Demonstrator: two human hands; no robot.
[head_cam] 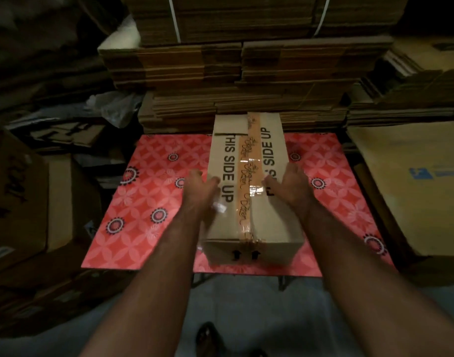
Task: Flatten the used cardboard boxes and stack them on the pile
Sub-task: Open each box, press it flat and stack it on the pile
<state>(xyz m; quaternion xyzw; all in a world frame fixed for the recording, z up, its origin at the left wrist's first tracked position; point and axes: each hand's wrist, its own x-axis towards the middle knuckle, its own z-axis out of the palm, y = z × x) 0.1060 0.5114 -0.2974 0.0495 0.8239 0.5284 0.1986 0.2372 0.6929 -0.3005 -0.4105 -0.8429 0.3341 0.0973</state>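
Cardboard box (249,186), taped shut and unflattened, lies lengthwise at centre of the red patterned desk (148,202). Left hand (197,186), fingers (211,180) loosely spread, rests at the box's 9 o'clock edge; right hand (289,182), fingers likewise relaxed, at its 3 o'clock edge. Neither grips. Flattened cardboard pile (241,73) stands at 12 o'clock, just behind the box.

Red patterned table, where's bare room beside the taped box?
Table is bare left of the taped box and right of it, by the brown sheet. Behind, the box abuts the cardboard pile.
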